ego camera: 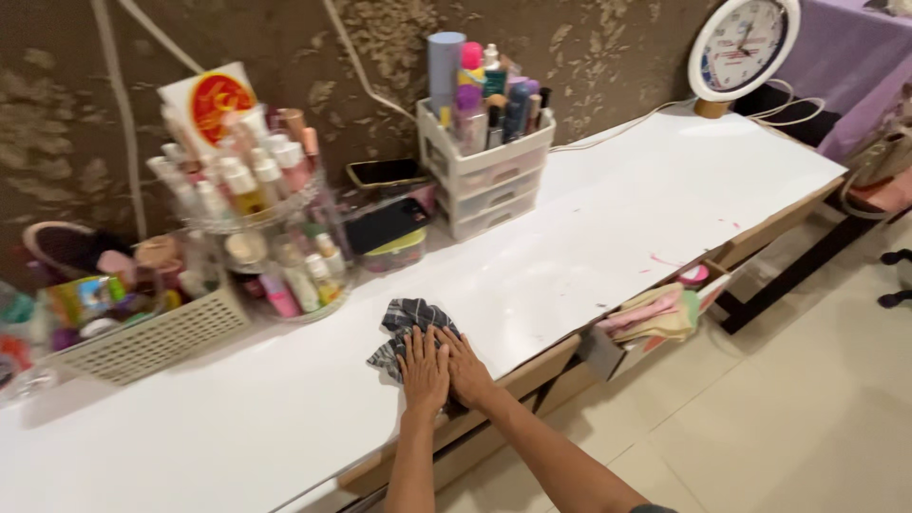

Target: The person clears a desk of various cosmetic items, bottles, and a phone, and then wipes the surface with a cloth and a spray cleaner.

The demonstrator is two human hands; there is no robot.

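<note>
Item 1. Dark grey-and-white checked cloth (410,328), crumpled, lying on the long white-topped bench (608,237) near its front edge. I see it pinned flat under both hands, which suits pressing it against the surface rather than lifting it.

Item 2. Left hand (424,369): palm down on the cloth, fingers (415,340) spread and laid flat, gripping nothing.

Item 3. Right hand (467,370): palm down just beside the left, touching it, fingers straight and pointing toward the wall, resting partly on the cloth; no closed grasp.

Item 4. Clear two-tier round rack of small bottles and tubes (256,218), pushed back against the patterned brown wall, which I judge leaves the front of the bench free.

Item 5. Cream woven plastic basket (157,337) of assorted small packs, left of the rack.

Item 6. White three-drawer plastic organiser (484,171) topped with upright tubes and sticks, also at the wall.

Item 7. Round white wall clock (743,46), propped leaning at the far end.

Item 8. Open drawer (655,318) under the bench front, holding folded pink and tan cloths.
</note>
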